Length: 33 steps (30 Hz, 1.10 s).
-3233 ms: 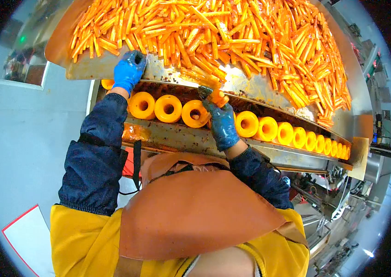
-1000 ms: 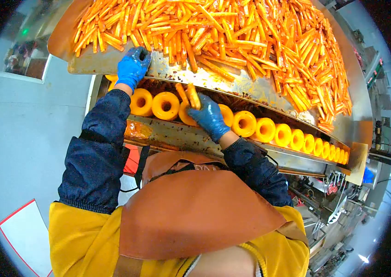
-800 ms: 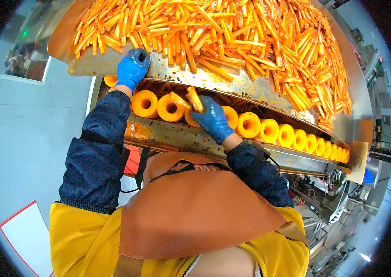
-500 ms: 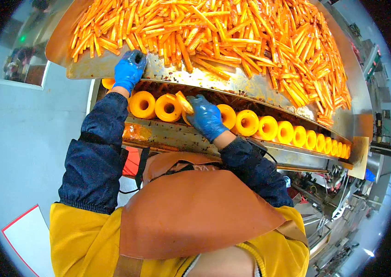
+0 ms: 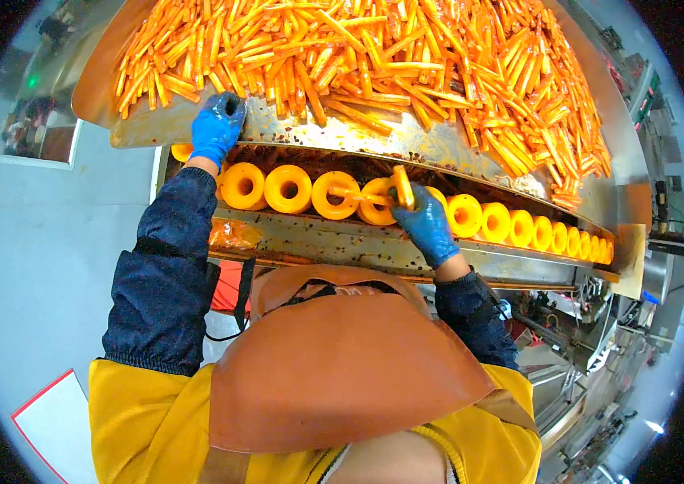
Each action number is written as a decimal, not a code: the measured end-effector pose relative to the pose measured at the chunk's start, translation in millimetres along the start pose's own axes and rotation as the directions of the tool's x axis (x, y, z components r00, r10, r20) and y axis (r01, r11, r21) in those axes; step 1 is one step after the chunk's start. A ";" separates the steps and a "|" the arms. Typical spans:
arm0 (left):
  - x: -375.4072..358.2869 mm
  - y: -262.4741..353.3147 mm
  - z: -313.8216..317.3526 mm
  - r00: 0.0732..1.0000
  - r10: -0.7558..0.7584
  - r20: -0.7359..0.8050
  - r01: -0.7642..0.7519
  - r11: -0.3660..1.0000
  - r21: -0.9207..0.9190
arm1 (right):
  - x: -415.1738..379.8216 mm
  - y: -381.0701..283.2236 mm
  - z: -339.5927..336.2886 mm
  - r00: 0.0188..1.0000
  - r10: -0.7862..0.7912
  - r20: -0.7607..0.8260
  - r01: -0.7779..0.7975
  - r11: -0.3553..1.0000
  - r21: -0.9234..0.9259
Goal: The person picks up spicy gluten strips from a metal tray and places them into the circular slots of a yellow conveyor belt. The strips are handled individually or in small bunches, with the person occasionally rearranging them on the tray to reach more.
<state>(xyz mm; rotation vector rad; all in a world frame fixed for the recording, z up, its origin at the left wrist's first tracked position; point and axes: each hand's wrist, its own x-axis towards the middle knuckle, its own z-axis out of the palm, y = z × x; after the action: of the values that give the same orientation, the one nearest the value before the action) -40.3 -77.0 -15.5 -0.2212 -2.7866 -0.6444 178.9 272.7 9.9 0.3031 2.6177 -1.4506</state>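
My right hand [image 5: 426, 227], in a blue glove, pinches an orange, oily food stick [image 5: 403, 187] above the row of yellow ring-mouthed cups [image 5: 288, 189]. Another orange stick [image 5: 350, 194] shows across the mouths of two cups just left of that hand. My left hand [image 5: 218, 129], also gloved in blue, is at the near edge of the metal tray [image 5: 309, 133]. Its fingers are curled closed, and what they hold, if anything, is hidden. Beyond both hands a large pile of orange sticks [image 5: 406, 60] covers the tray.
A metal ledge [image 5: 317, 234] with dark specks runs along the near side of the cups. A tan board [image 5: 631, 258] stands at the row's right end. Machinery and cables [image 5: 568, 339] lie to the right. My brown apron [image 5: 342, 363] is close below the ledge.
My right hand has moved right along the cups, still with a stick in its fingers. A stick now shows at the cups it left. My left hand stays at the tray edge.
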 end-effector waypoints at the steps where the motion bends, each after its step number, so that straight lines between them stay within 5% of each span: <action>1: -0.1 -2.0 1.7 1.000 0.003 0.001 -0.003 1.000 -0.001 | 1.4 -4.9 2.9 0.975 -0.168 -0.147 0.165 0.986 -0.035; 2: -0.8 -3.7 3.8 1.000 -0.012 -0.010 0.011 1.000 -0.025 | 3.6 -11.6 7.2 0.975 -0.166 -0.150 0.162 0.986 -0.034; 5: -1.4 4.1 -2.6 1.000 -0.017 0.002 0.017 1.000 -0.018 | 13.3 -36.5 30.8 0.997 0.034 -0.064 0.006 0.840 0.543; 9: -2.0 6.3 -5.3 0.999 -0.047 0.025 0.048 0.998 -0.035 | 35.6 -30.3 61.8 0.973 -0.231 0.019 0.217 0.936 0.276; 12: -1.6 2.6 -2.4 1.000 -0.012 -0.007 0.012 0.999 0.030 | 21.7 -22.2 49.8 0.974 -0.218 -0.056 0.221 0.973 0.064; 14: -2.3 2.7 -1.2 0.999 -0.038 0.010 0.038 0.999 -0.003 | 17.2 -6.9 39.0 0.992 -0.058 -0.111 0.099 0.906 0.411; 16: -2.5 1.0 -0.9 0.998 -0.062 0.022 0.063 0.997 -0.033 | 10.2 8.0 17.7 0.965 0.001 -0.263 0.073 0.959 0.274; 18: -0.6 -1.0 0.2 1.000 -0.005 0.006 0.005 1.000 -0.009 | 2.2 1.1 -9.9 0.897 -0.320 -0.305 0.318 0.946 -0.058; 19: -0.2 -0.9 0.2 1.000 -0.003 0.007 0.003 1.000 -0.012 | -5.0 -14.7 -28.6 0.872 -0.465 -0.151 0.397 0.854 -0.335; 20: -0.5 -0.7 -0.3 1.000 -0.008 -0.001 0.008 1.000 -0.023 | -8.5 -10.1 -28.4 0.873 -0.463 -0.155 0.393 0.855 -0.338; 22: -2.7 5.2 -1.9 1.000 -0.004 -0.002 0.004 0.999 -0.039 | -14.3 10.1 -21.5 0.971 -0.185 0.149 0.237 0.728 -0.644; 27: -0.4 1.7 -2.1 1.000 -0.025 0.014 0.025 0.999 -0.037 | -20.8 34.1 -5.6 0.925 -0.329 0.189 0.367 0.646 -0.669; 28: -0.5 3.3 -1.9 0.998 -0.047 0.028 0.048 0.998 -0.028 | -22.4 59.9 -3.5 0.974 -0.222 -0.036 0.195 0.913 -0.357; 29: -2.0 7.2 -5.7 1.000 -0.018 0.015 0.019 0.999 -0.028 | -25.2 74.6 -2.9 0.980 -0.026 -0.195 0.037 0.998 0.050; 30: -2.7 3.8 -2.7 1.000 -0.014 0.022 0.015 0.999 -0.031 | -29.7 38.9 -18.8 0.967 -0.063 -0.245 0.158 0.908 0.389; 32: 0.4 -5.7 4.8 0.999 -0.038 0.015 0.039 0.997 -0.061 | -36.1 10.4 -51.9 0.942 0.334 0.029 -0.308 0.828 0.469; 33: -1.0 0.4 0.9 0.999 -0.033 0.006 0.033 0.999 0.016 | -31.4 25.5 -51.1 0.941 0.334 0.059 -0.322 0.826 0.463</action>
<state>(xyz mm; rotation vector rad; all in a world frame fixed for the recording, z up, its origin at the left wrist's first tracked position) -39.5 -76.3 -16.4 -0.1742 -2.8061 -0.6303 214.5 325.8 22.6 0.7841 2.0487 -1.9242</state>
